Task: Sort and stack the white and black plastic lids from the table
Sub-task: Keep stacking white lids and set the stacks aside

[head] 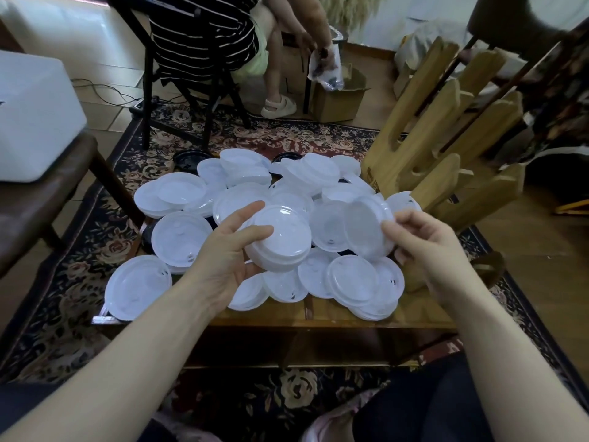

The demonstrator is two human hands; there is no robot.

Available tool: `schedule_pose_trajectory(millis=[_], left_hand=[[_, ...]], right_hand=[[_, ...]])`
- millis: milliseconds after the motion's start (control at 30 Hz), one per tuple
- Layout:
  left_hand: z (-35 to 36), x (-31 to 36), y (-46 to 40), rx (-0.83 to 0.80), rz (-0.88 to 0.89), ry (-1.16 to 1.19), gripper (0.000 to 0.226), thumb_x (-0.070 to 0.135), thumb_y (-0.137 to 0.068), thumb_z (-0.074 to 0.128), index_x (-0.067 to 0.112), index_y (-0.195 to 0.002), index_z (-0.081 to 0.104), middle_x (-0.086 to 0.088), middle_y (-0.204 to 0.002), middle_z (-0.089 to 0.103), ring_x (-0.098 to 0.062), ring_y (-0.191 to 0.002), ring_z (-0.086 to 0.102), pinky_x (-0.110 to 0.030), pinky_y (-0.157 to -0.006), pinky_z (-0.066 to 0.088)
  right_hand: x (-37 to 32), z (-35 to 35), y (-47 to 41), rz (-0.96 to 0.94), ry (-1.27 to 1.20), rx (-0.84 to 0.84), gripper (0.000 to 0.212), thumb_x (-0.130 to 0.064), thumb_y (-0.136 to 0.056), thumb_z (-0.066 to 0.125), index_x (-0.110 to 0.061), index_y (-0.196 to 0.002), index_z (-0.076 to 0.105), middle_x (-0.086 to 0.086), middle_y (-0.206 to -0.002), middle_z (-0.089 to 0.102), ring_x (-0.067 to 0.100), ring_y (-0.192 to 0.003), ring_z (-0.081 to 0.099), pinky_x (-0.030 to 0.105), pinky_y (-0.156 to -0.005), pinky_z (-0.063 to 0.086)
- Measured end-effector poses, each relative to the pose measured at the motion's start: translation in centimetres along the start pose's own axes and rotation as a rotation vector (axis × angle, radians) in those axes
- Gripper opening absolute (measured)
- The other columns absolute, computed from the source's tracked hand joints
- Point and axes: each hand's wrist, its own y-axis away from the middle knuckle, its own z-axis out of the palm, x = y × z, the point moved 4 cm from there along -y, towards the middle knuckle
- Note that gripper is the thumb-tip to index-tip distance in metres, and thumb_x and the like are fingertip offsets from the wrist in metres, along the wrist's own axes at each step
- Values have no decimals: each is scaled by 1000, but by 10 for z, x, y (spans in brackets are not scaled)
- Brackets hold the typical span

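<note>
A heap of white plastic lids (255, 193) covers the low wooden table (318, 314). A few black lids (191, 157) peek out at the far edge and under the pile. My left hand (223, 260) holds a small stack of white lids (280, 240) above the heap, thumb on top and fingers underneath. My right hand (420, 240) pinches the edge of a single white lid (366, 231), tilted on its side just right of the stack.
A wooden rack (446, 154) stands at the table's right side. A dark chair with a white box (32, 116) is on the left. Beyond the table a seated person (223, 36) handles a bag over a cardboard box (338, 97). A patterned rug covers the floor.
</note>
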Motion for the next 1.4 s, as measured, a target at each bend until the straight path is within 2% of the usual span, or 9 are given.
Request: schedule_pose_trajectory(millis=[133, 300, 400, 567, 667, 767, 933, 1033, 1400], left_hand=[[8, -3, 3, -22, 0, -27, 47, 12, -87, 68, 30, -129, 62, -6, -129, 66, -19, -101, 67, -32, -72, 58], [19, -7, 9, -78, 10, -35, 70, 36, -67, 73, 29, -135, 57, -1, -130, 67, -15, -106, 70, -33, -77, 60], [21, -8, 10, -63, 10, -24, 73, 44, -68, 71, 26, -136, 56, 1, -129, 67, -18, -113, 68, -37, -84, 59], [17, -5, 7, -38, 4, -6, 65, 37, -72, 70, 24, -135, 59, -1, -127, 69, -23, -114, 68, -41, -87, 59], [17, -5, 7, -41, 9, -4, 58, 27, -74, 72, 26, -130, 62, -3, -123, 71, -24, -111, 69, -40, -84, 60], [18, -5, 6, -44, 6, 4, 49, 23, -80, 69, 27, -128, 63, -5, -123, 71, -24, -108, 69, -40, -82, 60], [20, -4, 8, -60, -7, 6, 48, 31, -80, 67, 24, -128, 63, -5, -124, 71, -21, -104, 69, -35, -74, 61], [20, -4, 9, -65, -21, 6, 58, 38, -74, 68, 22, -130, 62, -4, -125, 70, -22, -106, 69, -33, -70, 60], [19, -6, 9, -90, -34, -18, 62, 41, -78, 78, 20, -133, 60, -4, -127, 70, -24, -114, 68, -40, -85, 61]], right_hand=[[1, 13, 0, 173, -554, -78, 19, -13, -80, 62, -10, -98, 60, 2, -77, 68, 13, -65, 64, 21, -56, 53], [1, 45, 7, 248, -639, -204, 61, 1, -75, 62, -6, -134, 47, 12, -105, 72, 21, -85, 73, 30, -70, 60], [-1, 58, 9, 221, -544, -277, 76, 3, -73, 67, -16, -141, 40, 14, -106, 72, 24, -86, 72, 33, -71, 60], [-2, 67, 7, 48, -76, -349, 84, -14, -68, 78, -35, -140, 40, -5, -89, 72, 11, -74, 61, 25, -60, 46], [1, 67, 6, 14, 51, -295, 91, -23, -66, 83, -46, -140, 35, -6, -112, 67, 9, -84, 64, 19, -65, 49], [0, 63, 5, -68, 175, -255, 79, -25, -67, 85, -46, -130, 42, -8, -121, 58, 16, -99, 62, 18, -77, 52], [3, 62, 4, -77, 221, -282, 77, -35, -63, 85, -39, -130, 46, -17, -130, 52, 15, -106, 57, 30, -85, 52], [1, 60, 3, -81, 243, -285, 77, -36, -63, 84, -39, -131, 46, -16, -130, 53, 8, -101, 57, 21, -78, 50], [-1, 59, 4, -49, 243, -305, 70, -37, -63, 84, -40, -126, 53, -24, -118, 59, -1, -97, 58, 23, -80, 50]])
